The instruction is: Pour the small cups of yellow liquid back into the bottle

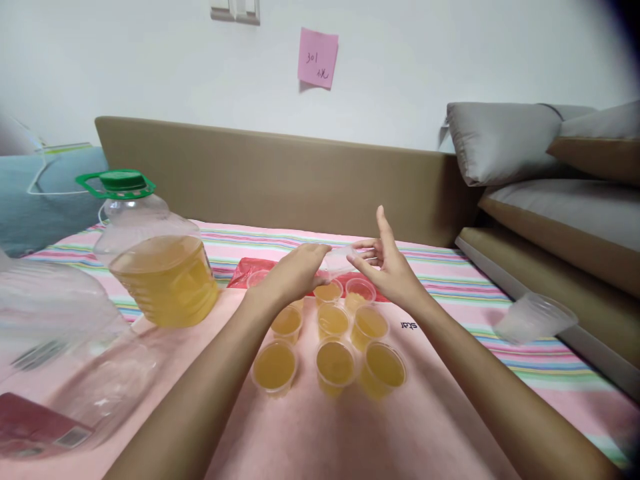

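A clear plastic piece (pixel 341 260), cup or lid not determinable, is located above the back rows of filled cups (pixel 335 362). The left hand (pixel 303 270) grips its left edge between thumb and fingers; the right hand (pixel 383 263) is spread beside it, one finger raised, contact not determinable. The cups hold yellow liquid and stand in rows on a pink mat (pixel 300 440) marked with dark lettering (pixel 409 325); red plastic (pixel 245 270) lies at its far side. Left of the cups stands a green-capped jug (pixel 165 273), partly filled with yellow liquid; nearer lies a transparent bottle (pixel 107 393). Beneath the mat is a striped cloth (pixel 440 272), bearing at right a clear cup (pixel 535 317) on its side. Beyond are a brown headboard (pixel 280 180), grey-and-brown cushions (pixel 505 143) stacked right, and a white wall (pixel 400 73) carrying a pink note (pixel 319 57) and a switch plate (pixel 235 10).
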The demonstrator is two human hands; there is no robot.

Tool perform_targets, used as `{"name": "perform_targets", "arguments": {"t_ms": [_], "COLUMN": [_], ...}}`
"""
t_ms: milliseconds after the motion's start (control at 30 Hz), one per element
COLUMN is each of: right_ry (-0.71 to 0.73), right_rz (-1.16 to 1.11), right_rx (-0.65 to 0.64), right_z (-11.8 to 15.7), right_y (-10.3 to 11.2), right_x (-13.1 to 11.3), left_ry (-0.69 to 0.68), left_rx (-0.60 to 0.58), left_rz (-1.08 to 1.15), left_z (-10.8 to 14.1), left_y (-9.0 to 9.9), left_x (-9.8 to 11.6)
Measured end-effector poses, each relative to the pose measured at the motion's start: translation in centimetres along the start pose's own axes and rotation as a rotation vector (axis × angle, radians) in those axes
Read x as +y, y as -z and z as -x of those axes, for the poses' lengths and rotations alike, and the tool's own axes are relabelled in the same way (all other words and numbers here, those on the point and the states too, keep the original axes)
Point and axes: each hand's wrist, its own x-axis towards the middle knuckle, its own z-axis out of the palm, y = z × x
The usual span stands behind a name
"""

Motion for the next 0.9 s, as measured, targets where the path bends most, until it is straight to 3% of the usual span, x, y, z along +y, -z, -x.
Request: {"name": "perform_targets", "arguments": {"t_ms": [167,600,900], "right_ry": [0.024,-0.011,0.108], "right_rz": [0.074,0.04,-0.033], "right_rx": [-0.048,-0.014,-0.02], "right_z": [-0.06,0.24,0.39], "right_y": [0.41,0.16,-0.27], "right_x": [-0.28,-0.95,-0.99], "left_ry": [-0.01,0.01,0.009], "left_rx": [0.008,-0.014,-0.034], "left_rz": [0.011,0.06,0.082], "left_z": [0.03,0.15,0.15], "left_y": [-0.45,-0.33,-0.48], "left_x": [-0.33,-0.31,-0.65]}}
